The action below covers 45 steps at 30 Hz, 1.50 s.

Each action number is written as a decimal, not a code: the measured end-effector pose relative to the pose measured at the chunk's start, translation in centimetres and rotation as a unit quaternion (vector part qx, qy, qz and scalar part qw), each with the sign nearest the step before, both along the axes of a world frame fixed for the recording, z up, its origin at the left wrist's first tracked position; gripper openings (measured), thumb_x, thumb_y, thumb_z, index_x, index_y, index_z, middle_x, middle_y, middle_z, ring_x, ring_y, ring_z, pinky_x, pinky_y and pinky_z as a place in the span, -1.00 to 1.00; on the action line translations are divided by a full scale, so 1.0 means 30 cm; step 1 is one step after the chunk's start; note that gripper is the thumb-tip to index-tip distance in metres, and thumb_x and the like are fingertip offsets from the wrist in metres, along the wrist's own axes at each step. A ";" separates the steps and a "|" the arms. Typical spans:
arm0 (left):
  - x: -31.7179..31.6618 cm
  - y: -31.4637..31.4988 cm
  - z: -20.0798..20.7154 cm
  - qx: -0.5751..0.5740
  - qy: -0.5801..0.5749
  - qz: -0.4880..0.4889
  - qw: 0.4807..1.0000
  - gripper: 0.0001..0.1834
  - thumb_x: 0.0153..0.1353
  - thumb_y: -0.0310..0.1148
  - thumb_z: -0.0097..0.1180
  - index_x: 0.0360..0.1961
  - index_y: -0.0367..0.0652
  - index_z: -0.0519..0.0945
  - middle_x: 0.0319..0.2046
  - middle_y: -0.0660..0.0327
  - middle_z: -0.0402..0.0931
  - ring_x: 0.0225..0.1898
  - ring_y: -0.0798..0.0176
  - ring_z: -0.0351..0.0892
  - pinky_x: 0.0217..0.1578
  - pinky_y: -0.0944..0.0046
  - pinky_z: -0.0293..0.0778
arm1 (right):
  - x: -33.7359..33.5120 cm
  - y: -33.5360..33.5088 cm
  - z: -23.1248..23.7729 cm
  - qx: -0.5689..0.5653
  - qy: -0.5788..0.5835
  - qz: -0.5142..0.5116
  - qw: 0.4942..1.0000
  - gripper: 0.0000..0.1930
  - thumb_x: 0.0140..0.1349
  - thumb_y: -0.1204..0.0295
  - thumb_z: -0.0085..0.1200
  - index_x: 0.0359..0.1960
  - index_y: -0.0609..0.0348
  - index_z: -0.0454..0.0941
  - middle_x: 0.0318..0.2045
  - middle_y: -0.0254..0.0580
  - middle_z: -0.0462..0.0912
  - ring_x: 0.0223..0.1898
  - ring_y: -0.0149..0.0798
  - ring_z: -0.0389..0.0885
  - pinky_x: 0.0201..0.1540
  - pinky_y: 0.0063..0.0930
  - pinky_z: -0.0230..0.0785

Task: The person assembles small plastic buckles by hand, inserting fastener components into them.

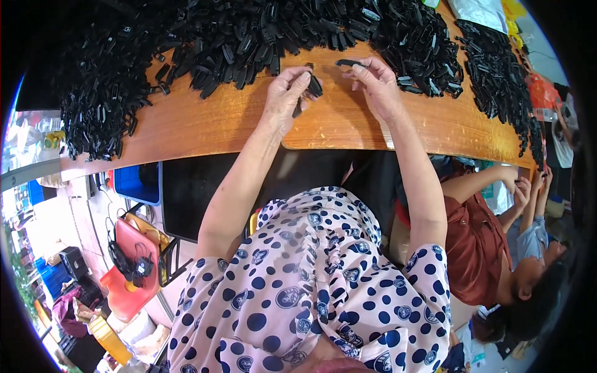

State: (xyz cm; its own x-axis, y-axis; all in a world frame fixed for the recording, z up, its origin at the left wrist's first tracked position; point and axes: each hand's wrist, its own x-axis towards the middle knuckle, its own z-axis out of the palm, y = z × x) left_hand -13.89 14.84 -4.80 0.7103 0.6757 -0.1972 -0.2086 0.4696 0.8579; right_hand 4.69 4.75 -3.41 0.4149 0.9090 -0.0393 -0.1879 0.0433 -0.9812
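Note:
Over the near part of the wooden table, my left hand is closed around several small, long black pieces, which stick out between the thumb and fingers. One more dark end shows below its palm. To its right, my right hand pinches a single slim black piece between thumb and fingertips. The two hands are apart, with bare tabletop between them. The held pieces resemble those in the large black heap just beyond; their exact kind is too small to make out.
More black pieces lie in a pile beyond my right hand and another at the far right. A blue bin and a red chair stand below left. At right, a person in a rust-red top works at the table.

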 end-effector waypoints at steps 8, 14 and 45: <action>-0.032 -0.097 0.032 -0.030 -0.030 -0.038 0.998 -0.74 0.29 -0.28 0.01 -0.06 -0.09 0.34 -0.35 0.12 0.55 -0.54 0.43 0.47 -0.65 0.55 0.27 | -0.021 -0.033 0.027 0.091 0.097 -0.024 0.991 -0.90 0.18 0.48 0.11 -0.40 0.17 0.43 -0.30 -0.16 0.62 -0.31 -0.32 0.62 -0.31 -0.53 0.52; -0.071 -0.148 0.065 0.055 0.033 -0.033 0.997 -0.72 0.26 -0.41 0.03 -0.03 -0.23 0.37 -0.38 0.23 0.50 -0.47 0.44 0.50 -0.66 0.56 0.27 | -0.080 -0.090 0.039 0.084 0.284 -0.023 0.955 -0.87 0.19 0.50 0.11 -0.23 0.21 0.53 -0.38 -0.15 0.60 -0.33 -0.29 0.64 -0.37 -0.61 0.56; -0.155 -0.235 0.092 0.498 0.133 -0.051 0.855 -0.73 0.03 -0.52 0.21 -0.18 -0.21 0.53 -0.36 0.13 0.53 -0.35 0.17 0.57 -0.35 0.30 0.48 | -0.232 -0.271 0.099 -0.066 0.043 0.115 0.990 -0.82 0.14 0.48 0.19 -0.24 0.17 0.50 -0.35 -0.44 0.47 -0.38 -0.56 0.38 -0.31 -0.69 0.27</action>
State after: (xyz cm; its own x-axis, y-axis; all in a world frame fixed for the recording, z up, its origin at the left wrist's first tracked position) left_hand -18.54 7.78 -2.05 0.7953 0.5394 0.2765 0.0542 -0.5176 0.8539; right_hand -2.28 -3.37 -0.45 0.1866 0.9638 -0.1902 -0.2614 -0.1379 -0.9553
